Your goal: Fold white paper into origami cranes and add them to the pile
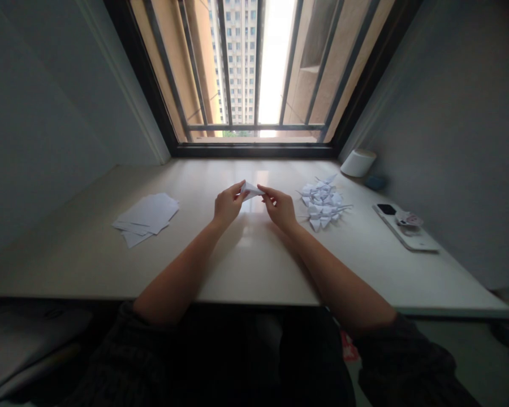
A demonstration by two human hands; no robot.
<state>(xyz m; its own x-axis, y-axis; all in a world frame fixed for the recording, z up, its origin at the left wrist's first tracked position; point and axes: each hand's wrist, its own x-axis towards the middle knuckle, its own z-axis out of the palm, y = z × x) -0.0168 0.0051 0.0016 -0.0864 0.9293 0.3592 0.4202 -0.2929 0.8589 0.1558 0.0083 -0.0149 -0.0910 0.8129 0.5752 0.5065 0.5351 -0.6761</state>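
A small folded piece of white paper point(251, 191), roughly triangular, is held up between my two hands above the tabletop. My left hand point(229, 202) pinches its broad left end between thumb and fingers. At its narrow right end, the fingertips of my right hand point(280, 207) are closed on the paper. Left of my hands lies a loose stack of white paper sheets point(146, 215). To the right is a heap of folded white paper pieces point(324, 200) with thin pointed ends.
The pale tabletop point(246, 271) runs back to a barred window point(254, 151). In the right rear corner stands a white rounded object point(358, 163), with a small bluish item point(375, 182) beside it. A flat white device point(407, 237) with a crumpled clear item point(409, 220) on it lies far right.
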